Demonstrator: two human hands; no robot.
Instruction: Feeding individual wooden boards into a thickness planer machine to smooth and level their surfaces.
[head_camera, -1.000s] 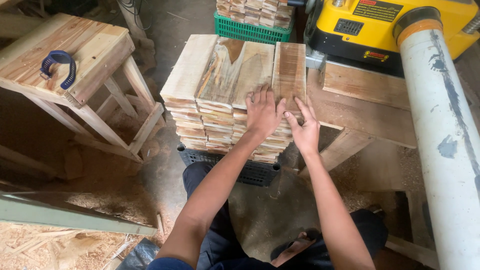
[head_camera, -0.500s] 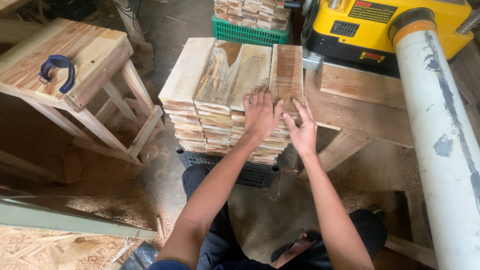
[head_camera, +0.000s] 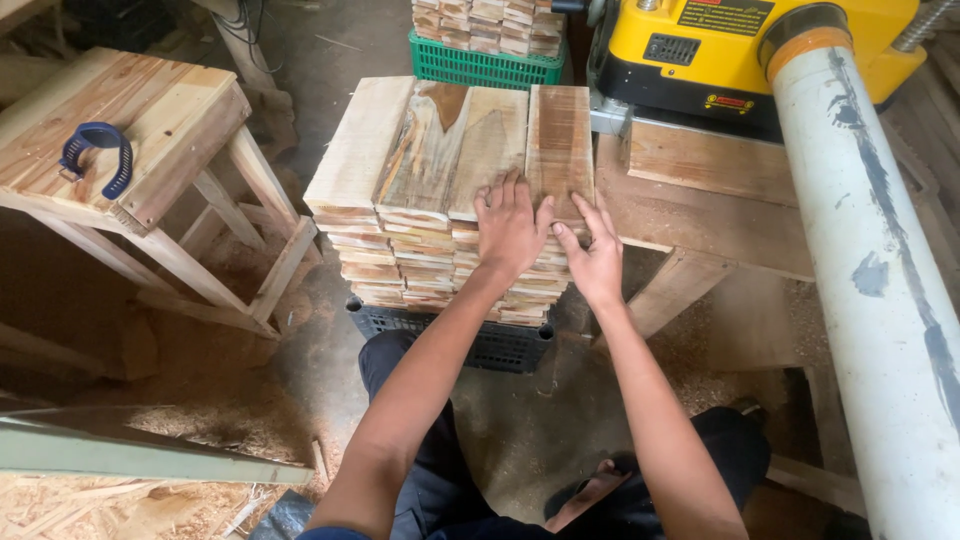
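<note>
Single head view, worn by seated person, looking steeply down and forward. Own forearms enter from bottom edge; both hands near frame centre on board stack, close range. Stool at left, yellow planer at top right, white pipe down right edge. Floor with sawdust below. No second view.

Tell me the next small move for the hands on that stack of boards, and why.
Probably curl the fingers over the near end of the rightmost top board and lift it. Both the left hand and right hand lie flat on the wood stack, gripping nothing.
</note>
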